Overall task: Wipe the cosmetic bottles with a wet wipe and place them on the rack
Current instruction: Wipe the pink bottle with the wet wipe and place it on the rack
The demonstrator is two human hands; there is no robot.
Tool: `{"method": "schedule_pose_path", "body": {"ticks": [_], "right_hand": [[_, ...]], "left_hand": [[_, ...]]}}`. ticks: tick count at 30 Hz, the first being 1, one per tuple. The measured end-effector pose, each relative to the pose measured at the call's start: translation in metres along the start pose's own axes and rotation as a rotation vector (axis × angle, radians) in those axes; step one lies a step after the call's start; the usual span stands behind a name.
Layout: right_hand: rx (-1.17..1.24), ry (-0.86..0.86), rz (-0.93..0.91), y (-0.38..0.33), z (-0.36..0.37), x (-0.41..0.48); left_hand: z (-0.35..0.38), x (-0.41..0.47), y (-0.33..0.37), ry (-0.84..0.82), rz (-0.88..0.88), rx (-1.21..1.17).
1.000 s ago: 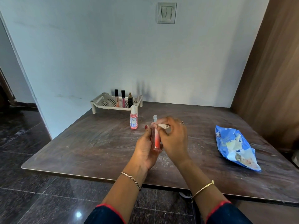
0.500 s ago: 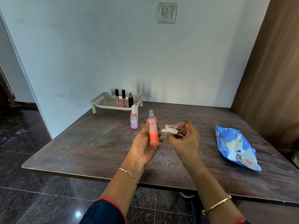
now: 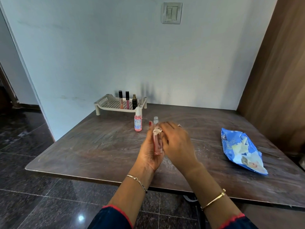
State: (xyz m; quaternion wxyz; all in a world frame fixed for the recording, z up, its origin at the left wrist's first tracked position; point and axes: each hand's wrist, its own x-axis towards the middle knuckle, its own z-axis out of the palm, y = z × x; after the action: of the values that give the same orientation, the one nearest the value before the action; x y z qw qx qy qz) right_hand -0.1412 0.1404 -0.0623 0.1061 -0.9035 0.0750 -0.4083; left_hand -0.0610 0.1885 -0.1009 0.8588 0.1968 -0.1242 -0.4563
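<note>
Head view, centre frame: left hand [image 3: 149, 156] grips the pink spray bottle [image 3: 158, 147] upright, right hand [image 3: 177, 143] pinches the wet wipe [image 3: 156, 130] against its neck; I'd turn the bottle, wiping down to the base.

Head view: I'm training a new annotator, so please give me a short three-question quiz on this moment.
1. True or false: the rack holds three items.
2. Fill in: the left hand grips the pink spray bottle; the right hand holds a ___ against it.
3. The dropper bottle stands: A) on the rack B) on the table, in front of the rack C) on the blue pack.
Key: 1 true; 2 wipe; 3 B.
</note>
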Motion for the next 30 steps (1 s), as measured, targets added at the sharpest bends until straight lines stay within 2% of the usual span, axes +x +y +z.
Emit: {"method": "schedule_pose_path", "body": {"ticks": [6,9,15,17,21,24,30], "right_hand": [[-0.066,-0.052,-0.075,-0.006,0.007,-0.035],[-0.025,-0.018,-0.077,-0.002,0.009,-0.035],[0.209,0.171,0.208,0.011,0.016,0.008],[0.309,0.169,0.252,0.013,0.021,0.014],[0.502,-0.015,0.275,0.014,0.031,-0.003],[0.526,-0.039,0.266,0.014,0.035,-0.014],[0.607,-0.112,0.293,0.005,0.045,-0.007]], "left_hand": [[-0.012,0.009,0.006,0.053,0.004,-0.004],[-0.011,0.01,0.006,0.032,-0.01,-0.041],[0.003,0.003,0.007,-0.031,-0.008,-0.078],[0.005,0.003,0.011,-0.016,0.011,-0.066],[-0.004,0.012,0.027,0.057,0.083,-0.09],[-0.011,0.017,0.036,0.125,0.104,-0.067],[-0.003,0.023,0.051,0.43,0.19,-0.088]]}}
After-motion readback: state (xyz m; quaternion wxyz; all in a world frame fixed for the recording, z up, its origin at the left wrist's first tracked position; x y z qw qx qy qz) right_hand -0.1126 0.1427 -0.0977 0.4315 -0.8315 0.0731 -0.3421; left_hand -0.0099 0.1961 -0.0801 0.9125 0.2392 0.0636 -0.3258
